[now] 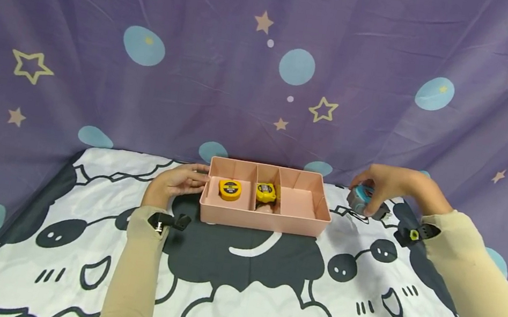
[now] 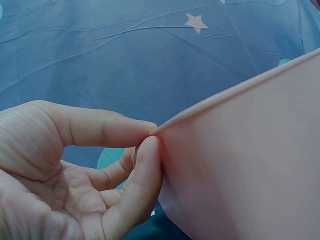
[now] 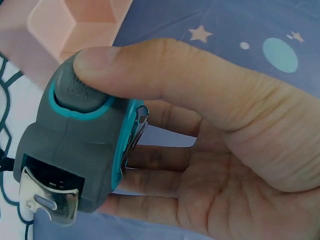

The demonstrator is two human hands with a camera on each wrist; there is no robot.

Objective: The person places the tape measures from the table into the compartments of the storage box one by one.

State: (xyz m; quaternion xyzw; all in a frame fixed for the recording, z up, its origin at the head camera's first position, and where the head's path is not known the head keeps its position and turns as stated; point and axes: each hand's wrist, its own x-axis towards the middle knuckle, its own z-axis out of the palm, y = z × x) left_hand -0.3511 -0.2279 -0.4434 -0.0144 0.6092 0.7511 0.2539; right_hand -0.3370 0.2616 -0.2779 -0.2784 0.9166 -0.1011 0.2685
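Note:
A pink three-compartment box stands on the patterned cloth. My left hand is at its left end; in the left wrist view, thumb and finger pinch the lip at a corner of the box. One yellow tape measure lies in the left compartment and another yellow tape measure in the narrow middle one. To the right of the box, my right hand grips a grey and teal tape measure. Its thumb lies on the lock button, the fingers behind the case, and the metal hook faces the camera.
A rounded pale thing shows at the front of the middle compartment. The white and black cartoon cloth covers the surface. Behind it hangs a purple curtain with stars and dots, close to the box's back.

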